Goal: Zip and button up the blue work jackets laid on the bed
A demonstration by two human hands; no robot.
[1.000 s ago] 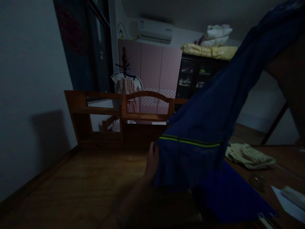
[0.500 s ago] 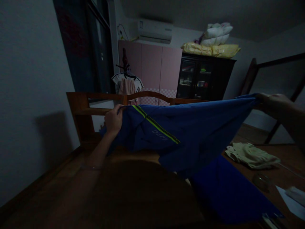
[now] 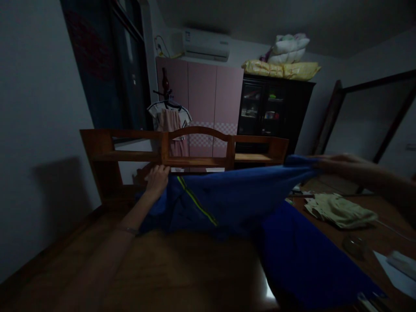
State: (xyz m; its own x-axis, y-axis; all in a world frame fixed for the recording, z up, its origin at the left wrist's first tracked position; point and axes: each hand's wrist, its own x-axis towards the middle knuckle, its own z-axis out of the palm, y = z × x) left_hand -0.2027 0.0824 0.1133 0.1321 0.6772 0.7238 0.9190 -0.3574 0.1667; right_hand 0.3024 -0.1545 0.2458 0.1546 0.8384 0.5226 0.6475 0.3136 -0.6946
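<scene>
A blue garment (image 3: pixel 237 197) with a thin yellow-green stripe is stretched out flat, just above a wooden surface (image 3: pixel 175 273). My left hand (image 3: pixel 157 178) grips its left edge, fingers closed on the cloth. Out to the right, my right hand (image 3: pixel 328 163) is closed on the opposite corner, arm extended. More dark blue cloth (image 3: pixel 305 260) lies on the wood below and to the right.
A wooden headboard-like shelf (image 3: pixel 195 149) stands across the far edge. A beige folded garment (image 3: pixel 339 210) lies to the right, with white paper (image 3: pixel 394 268) near the right corner. Behind are pink wardrobe doors (image 3: pixel 208 104), a dark glass cabinet (image 3: pixel 266 110) and a clothes stand (image 3: pixel 169 112).
The garment hung from my raised right hand a second ago; both hands then spread it wide and have lowered it toward the wood. The camera has tilted slightly.
</scene>
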